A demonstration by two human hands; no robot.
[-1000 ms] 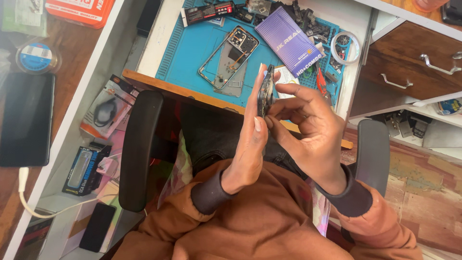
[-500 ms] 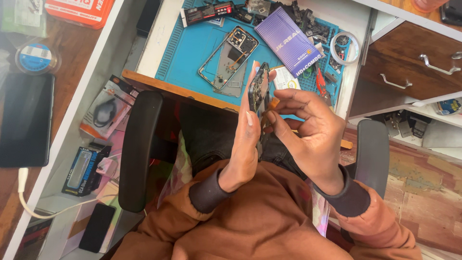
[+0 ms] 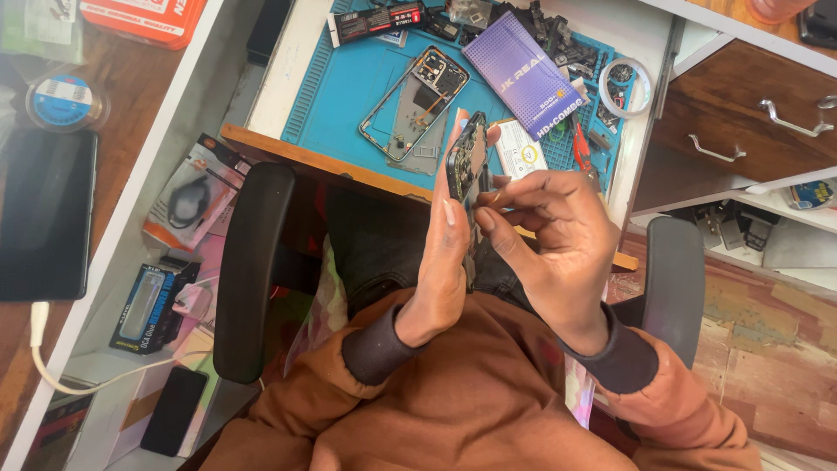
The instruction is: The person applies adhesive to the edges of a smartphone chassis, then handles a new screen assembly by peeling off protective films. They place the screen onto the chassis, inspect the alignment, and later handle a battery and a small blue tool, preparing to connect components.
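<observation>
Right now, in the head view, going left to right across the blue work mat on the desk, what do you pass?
Opened phone frame → phone part held up edge-on in the left hand → purple box → red-handled tool → roll of clear tape.

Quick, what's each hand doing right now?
Left hand: closed around the opened phone, holding it upright.
Right hand: fingertips pinched at the phone's edge; what they pinch cannot be told.
</observation>
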